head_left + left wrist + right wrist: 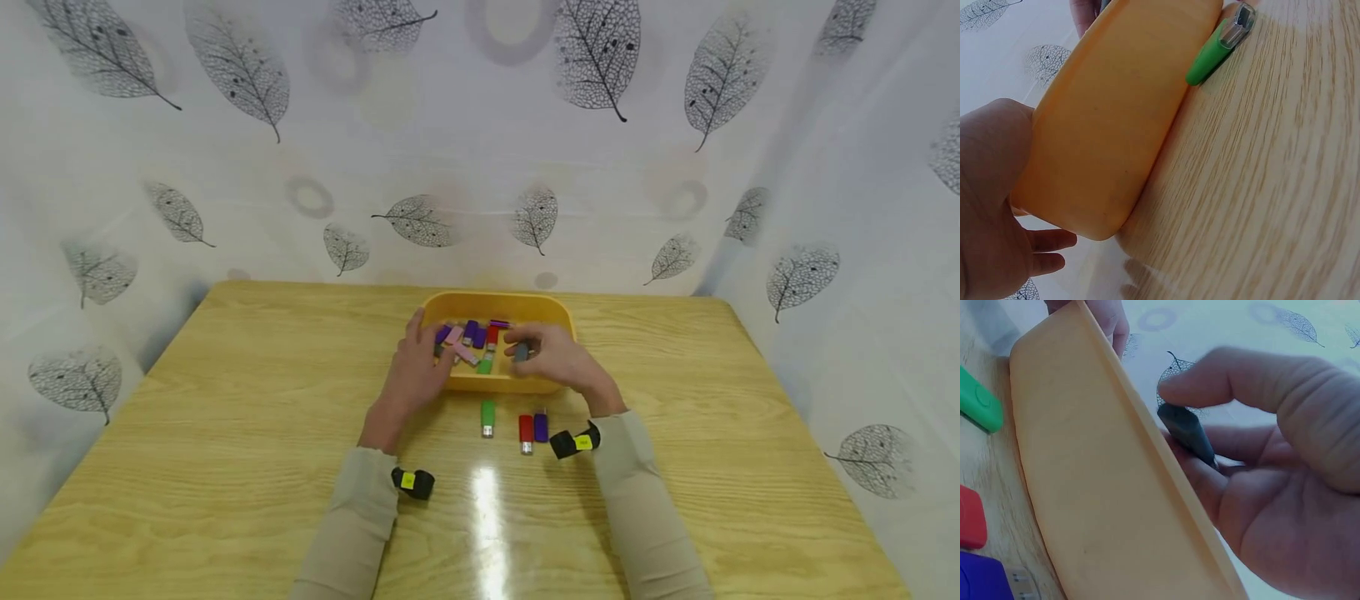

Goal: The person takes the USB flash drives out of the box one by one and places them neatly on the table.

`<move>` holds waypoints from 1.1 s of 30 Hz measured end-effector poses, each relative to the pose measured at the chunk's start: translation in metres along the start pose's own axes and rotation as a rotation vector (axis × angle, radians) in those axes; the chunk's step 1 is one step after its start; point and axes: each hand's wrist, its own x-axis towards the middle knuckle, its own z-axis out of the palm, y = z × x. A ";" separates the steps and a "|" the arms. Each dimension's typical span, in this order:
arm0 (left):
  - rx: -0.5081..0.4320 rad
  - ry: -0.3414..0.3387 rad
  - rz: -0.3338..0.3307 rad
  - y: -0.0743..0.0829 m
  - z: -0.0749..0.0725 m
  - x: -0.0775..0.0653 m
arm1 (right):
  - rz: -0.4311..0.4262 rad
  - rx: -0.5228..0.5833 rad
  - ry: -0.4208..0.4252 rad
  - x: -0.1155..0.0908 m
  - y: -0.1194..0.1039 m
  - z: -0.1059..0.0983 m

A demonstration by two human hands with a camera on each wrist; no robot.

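Note:
A yellow-orange plastic tray (498,384) holds several USB flash drives in purple, pink, red and green. My left hand (417,367) grips its left end, thumb over the rim and fingers along the outer side. Over the tray's right part my right hand (558,357) pinches a dark grey USB flash drive (1186,432) between thumb and fingers. On the table in front of the tray lie a green USB flash drive (487,418), a red one (527,433) and a purple one (541,427), the red and purple side by side.
The wooden table (247,433) runs back to a white curtain (450,150) printed with grey leaves, which also hangs at both sides. Each wrist wears a black camera strap with a yellow label.

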 end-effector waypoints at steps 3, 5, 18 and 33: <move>-0.007 0.002 0.004 0.001 0.000 -0.001 | -0.020 -0.036 -0.054 0.000 -0.001 0.001; -0.010 0.002 0.004 0.001 0.000 -0.001 | -0.032 -0.064 -0.085 0.000 -0.001 0.001; -0.002 -0.002 0.013 -0.001 0.000 0.000 | 0.019 -0.275 0.002 -0.006 -0.004 -0.004; 0.016 -0.028 -0.019 0.000 -0.001 0.001 | 0.092 -0.260 0.155 -0.051 0.015 -0.060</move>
